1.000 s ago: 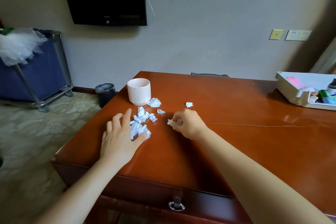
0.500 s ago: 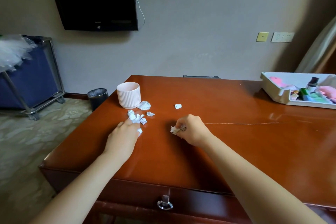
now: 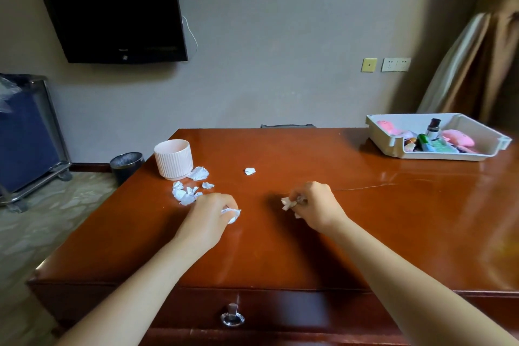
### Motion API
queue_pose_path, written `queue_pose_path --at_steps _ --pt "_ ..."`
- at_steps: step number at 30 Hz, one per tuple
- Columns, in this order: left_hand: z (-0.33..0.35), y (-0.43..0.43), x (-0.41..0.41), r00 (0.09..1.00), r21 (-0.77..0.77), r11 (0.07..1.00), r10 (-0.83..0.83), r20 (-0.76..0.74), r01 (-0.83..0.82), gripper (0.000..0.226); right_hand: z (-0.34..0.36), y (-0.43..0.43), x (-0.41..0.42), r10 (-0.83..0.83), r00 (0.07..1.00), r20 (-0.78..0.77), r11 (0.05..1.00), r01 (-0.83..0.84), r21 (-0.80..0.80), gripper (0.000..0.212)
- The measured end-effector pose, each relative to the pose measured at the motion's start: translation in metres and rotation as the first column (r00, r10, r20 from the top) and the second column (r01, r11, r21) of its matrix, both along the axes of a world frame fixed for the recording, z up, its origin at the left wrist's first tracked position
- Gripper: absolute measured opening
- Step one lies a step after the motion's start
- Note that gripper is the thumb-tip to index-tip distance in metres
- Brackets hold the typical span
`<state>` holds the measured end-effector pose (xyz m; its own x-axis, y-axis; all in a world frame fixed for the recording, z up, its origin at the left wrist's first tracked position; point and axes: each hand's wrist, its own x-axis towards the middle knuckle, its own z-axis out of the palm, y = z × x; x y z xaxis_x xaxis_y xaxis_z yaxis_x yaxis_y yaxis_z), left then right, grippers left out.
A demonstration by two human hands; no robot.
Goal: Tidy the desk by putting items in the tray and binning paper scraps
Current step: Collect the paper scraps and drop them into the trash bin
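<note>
- Gripping crumpled white paper in each hand, both low over the desk (image 3: 309, 247), near its middle and apart from each other.
- Left hand (image 3: 209, 216): fingers curled round a wad (image 3: 233, 214) that pokes out toward 3 o'clock.
- Right hand (image 3: 317, 205): fingertips pinch a ragged scrap (image 3: 288, 202), its loose end pointing to 9 o'clock.
- Pile (image 3: 185, 194) of creased white scraps lies at 11 o'clock from the left hand, just beside it. Its long axis runs roughly 11 to 5.
- Lone scrap (image 3: 249, 171), small and folded, sits by itself at 12 o'clock between the hands.
- Pot (image 3: 174, 159): pale, ribbed, round and upright at the desk's 10 o'clock edge, with a scrap touching its base.
- Tray (image 3: 384, 137): white plastic, rectangular, at 2 o'clock, with its long axis 9 to 3. It holds soft pink things, green items and an upright dark-capped bottle.
- Bin (image 3: 126, 164): dark and round, on the floor past the desk at 10 o'clock.
- Desk top is glossy red-brown wood, with a metal drawer knob (image 3: 232, 317) at 6 o'clock.
</note>
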<state>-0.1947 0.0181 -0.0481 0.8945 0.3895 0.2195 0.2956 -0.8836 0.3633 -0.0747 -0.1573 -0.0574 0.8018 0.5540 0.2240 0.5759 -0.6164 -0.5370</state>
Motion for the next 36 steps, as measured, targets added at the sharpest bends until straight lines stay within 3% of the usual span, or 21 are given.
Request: queue_pose_path --at_steps 8,18,27,36 --pt "0.016 -0.057 0.036 0.969 -0.176 0.958 -0.205 0.138 0.228 0.009 0.031 -0.060 0.015 -0.104 0.994 0.042 0.992 0.100 0.078 0.018" --pt "0.030 -0.170 0.070 0.861 -0.295 0.810 -0.482 0.162 0.508 0.017 0.063 -0.182 0.000 -0.269 0.960 0.073 0.961 0.263 0.083 0.016" --pt "0.016 -0.309 0.089 0.656 -0.333 0.581 -0.731 0.186 0.742 0.010 0.047 -0.316 -0.039 -0.490 0.871 0.026 0.872 0.489 0.030 0.014" --pt "-0.044 -0.430 0.095 0.476 -0.398 0.416 -0.877 0.060 0.817 0.014 -0.021 -0.425 -0.062 -0.698 0.702 -0.142 0.713 0.701 -0.037 0.016"
